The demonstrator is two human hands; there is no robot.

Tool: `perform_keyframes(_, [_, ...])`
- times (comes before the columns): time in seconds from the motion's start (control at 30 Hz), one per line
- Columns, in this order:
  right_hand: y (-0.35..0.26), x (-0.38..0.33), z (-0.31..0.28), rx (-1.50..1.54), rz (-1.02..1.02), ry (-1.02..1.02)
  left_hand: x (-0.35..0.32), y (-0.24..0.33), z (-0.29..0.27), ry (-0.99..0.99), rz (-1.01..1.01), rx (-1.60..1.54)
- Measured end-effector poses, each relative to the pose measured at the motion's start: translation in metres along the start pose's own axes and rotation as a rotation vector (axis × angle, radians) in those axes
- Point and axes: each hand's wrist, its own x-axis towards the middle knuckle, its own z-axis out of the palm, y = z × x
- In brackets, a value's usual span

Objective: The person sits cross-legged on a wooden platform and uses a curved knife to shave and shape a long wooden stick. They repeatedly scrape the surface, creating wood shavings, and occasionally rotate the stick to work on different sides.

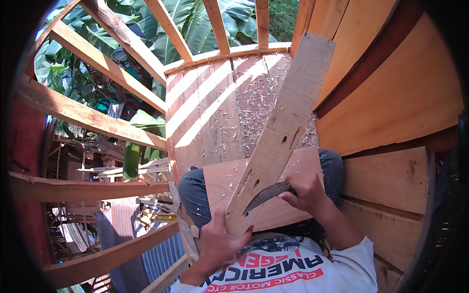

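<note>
A long weathered plank (286, 122) with several dark slots leans from my lap up toward the wall. My left hand (217, 241) grips its near end from the left side. My right hand (305, 193) holds a curved, dark blade (264, 196), whose tip lies across the plank's lower face. A wider, pale board (283, 195) rests flat across my knees beneath the plank.
I sit on a plank floor (215, 112) strewn with wood shavings. An open timber frame of slanted beams (97, 119) stands on the left, with banana leaves and a drop to corrugated roofing beyond. A board wall (395, 97) rises close on the right.
</note>
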Motion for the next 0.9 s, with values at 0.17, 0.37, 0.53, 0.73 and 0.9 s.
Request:
perform_keyframes(0.17, [0.016, 0.013, 0.002, 0.131, 0.435, 0.104, 0.002, 0.0, 0.0, -0.002, 0.001, 0.017])
perform_keyframes(0.37, [0.021, 0.011, -0.004, 0.084, 0.402, 0.162, 0.002, 0.001, -0.001, -0.041, -0.028, 0.007])
perform_keyframes(0.53, [0.032, -0.02, 0.012, 0.171, 0.336, 0.087, -0.003, -0.004, -0.001, 0.009, 0.025, -0.025])
perform_keyframes(0.73, [0.019, -0.008, 0.028, 0.088, 0.175, 0.114, -0.006, -0.009, -0.002, 0.032, 0.017, -0.056])
perform_keyframes(0.9, [0.022, -0.007, 0.023, 0.125, 0.323, 0.095, -0.005, -0.011, -0.001, 0.014, -0.028, -0.071])
